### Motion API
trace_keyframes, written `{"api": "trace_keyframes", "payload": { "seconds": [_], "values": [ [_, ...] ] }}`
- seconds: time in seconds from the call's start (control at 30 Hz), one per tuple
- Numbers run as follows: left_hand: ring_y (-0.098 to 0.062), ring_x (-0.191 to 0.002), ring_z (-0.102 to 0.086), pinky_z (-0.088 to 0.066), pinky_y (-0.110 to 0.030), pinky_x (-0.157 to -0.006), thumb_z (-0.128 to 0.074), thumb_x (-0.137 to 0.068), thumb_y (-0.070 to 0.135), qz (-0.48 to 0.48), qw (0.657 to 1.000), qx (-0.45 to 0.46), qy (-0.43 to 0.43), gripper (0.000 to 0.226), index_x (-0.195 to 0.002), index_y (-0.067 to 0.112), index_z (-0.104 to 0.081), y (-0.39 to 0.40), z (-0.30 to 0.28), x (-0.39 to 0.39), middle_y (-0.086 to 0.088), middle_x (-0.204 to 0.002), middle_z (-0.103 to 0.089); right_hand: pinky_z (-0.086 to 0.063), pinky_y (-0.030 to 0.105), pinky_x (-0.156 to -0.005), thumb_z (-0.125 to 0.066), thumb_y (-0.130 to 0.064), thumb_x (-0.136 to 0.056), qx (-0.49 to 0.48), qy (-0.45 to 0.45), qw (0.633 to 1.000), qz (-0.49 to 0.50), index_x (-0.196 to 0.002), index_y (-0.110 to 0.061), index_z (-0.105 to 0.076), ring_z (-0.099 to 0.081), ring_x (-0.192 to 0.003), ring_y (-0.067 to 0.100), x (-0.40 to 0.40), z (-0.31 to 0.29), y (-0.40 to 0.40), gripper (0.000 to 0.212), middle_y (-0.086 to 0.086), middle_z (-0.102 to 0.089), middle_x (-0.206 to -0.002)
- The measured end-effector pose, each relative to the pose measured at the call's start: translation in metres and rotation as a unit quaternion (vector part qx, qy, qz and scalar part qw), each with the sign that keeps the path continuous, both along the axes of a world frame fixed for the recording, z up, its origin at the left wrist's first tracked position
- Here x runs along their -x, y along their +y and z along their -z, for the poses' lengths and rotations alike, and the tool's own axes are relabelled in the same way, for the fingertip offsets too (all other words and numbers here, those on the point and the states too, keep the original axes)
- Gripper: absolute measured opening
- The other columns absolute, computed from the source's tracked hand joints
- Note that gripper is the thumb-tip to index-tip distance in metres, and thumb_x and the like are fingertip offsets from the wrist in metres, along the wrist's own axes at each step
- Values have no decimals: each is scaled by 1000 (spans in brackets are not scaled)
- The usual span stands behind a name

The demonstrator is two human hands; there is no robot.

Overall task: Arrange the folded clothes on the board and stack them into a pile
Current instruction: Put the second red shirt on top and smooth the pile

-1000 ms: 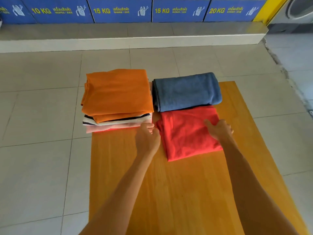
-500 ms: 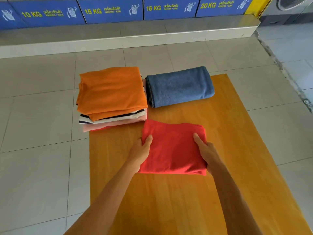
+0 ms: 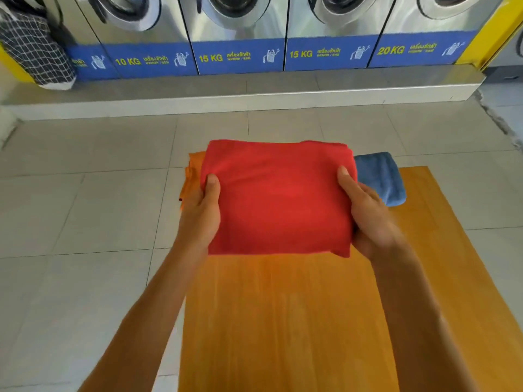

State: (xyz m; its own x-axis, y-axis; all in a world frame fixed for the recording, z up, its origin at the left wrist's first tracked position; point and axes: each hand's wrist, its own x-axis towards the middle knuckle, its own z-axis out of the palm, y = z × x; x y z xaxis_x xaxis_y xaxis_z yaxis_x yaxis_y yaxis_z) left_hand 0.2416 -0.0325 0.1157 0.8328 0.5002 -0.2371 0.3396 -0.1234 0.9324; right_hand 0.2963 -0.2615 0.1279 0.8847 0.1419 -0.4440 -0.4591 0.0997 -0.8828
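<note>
I hold a folded red cloth in the air above the wooden board. My left hand grips its left edge and my right hand grips its right edge. The red cloth hides most of the pile behind it; only a strip of the orange cloth on top of that pile shows at the left. A folded blue towel lies on the far right part of the board, partly behind the red cloth.
Grey floor tiles surround the board. A raised concrete step runs across the back, with a row of washing machines on it. A black-and-white checked bag sits at the far left on the step.
Both hands have lifted the red cloth off the board and carried it up and toward the orange pile. The camera has tilted up, bringing the washing machines into view.
</note>
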Motion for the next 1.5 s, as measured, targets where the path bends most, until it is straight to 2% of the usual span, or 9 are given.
{"api": "trace_keyframes", "payload": {
  "seconds": [0.2,0.33,0.5,0.7,0.83,0.93,1.07,1.37,1.5],
  "values": [
    [-13,-76,-53,-42,-31,-66,-37,-97,53,-99,994,-36,7,37,-81,25,-56,71,4,-72,6,-80,-54,-61,45,-87,-71,-29,-93,19,-55,998,-13,-105,-12,-72,-73,-94,27,-93,18,81,20,11,-76,-104],
    [-33,-113,-54,-43,-38,-92,-40,-99,43,-127,980,-11,152,55,-131,0,-52,95,67,-93,-17,-124,-57,-57,49,-92,-67,-37,-92,183,-33,981,-48,-92,-17,-72,-70,-100,33,-115,73,110,20,11,-74,-101],
    [-38,-129,-43,-33,-42,-107,-41,-101,38,-126,967,27,218,58,-142,-4,-36,99,100,-97,-21,-145,-42,-54,48,-96,-64,-39,-93,224,-9,973,-44,-110,-11,-72,-67,-105,33,-114,105,111,33,12,-73,-109],
    [-36,-117,-52,-38,-38,-91,-40,-101,37,-115,977,-13,177,50,-132,0,-51,114,106,-103,-18,-126,-56,-57,50,-92,-63,-37,-94,189,-33,980,-45,-79,-26,-64,-69,-98,28,-119,111,105,19,6,-73,-97],
    [-33,-91,-55,-40,-37,-74,-48,-95,37,-127,975,-69,171,34,-76,10,-58,115,100,-104,-8,-78,-56,-51,35,-66,-51,-37,-101,257,-74,961,-75,-77,-17,-58,-62,-82,26,-130,104,106,32,1,-61,-75],
    [-37,-105,-57,-44,-41,-84,-36,-96,47,-115,965,-149,181,54,-111,2,-62,119,87,-115,-19,-110,-62,-41,29,-54,-45,-24,-103,347,-143,926,-47,-86,-12,-56,-55,-72,23,-147,81,105,23,-1,-53,-71],
    [-38,-115,-55,-45,-44,-91,-23,-83,79,-40,959,-173,221,97,-134,0,-48,117,82,-134,-21,-130,-55,-56,39,-74,-42,-15,-100,395,-224,890,-43,-110,-15,-66,-64,-86,23,-150,63,117,26,2,-68,-97],
    [-36,-123,-49,-40,-44,-101,-33,-101,40,-119,974,-114,156,50,-137,9,-49,122,109,-140,-16,-135,-53,-60,46,-79,-56,9,-81,451,-204,864,-87,-111,-25,-72,-66,-100,26,-141,92,116,48,1,-67,-121],
    [-35,-115,-54,-43,-45,-91,-30,-102,34,-115,944,-287,111,43,-128,7,-50,105,106,-140,-16,-123,-58,-56,45,-82,-55,4,-85,484,-278,827,-61,-110,-20,-74,-62,-107,28,-138,84,118,40,4,-69,-116]
  ]
}}
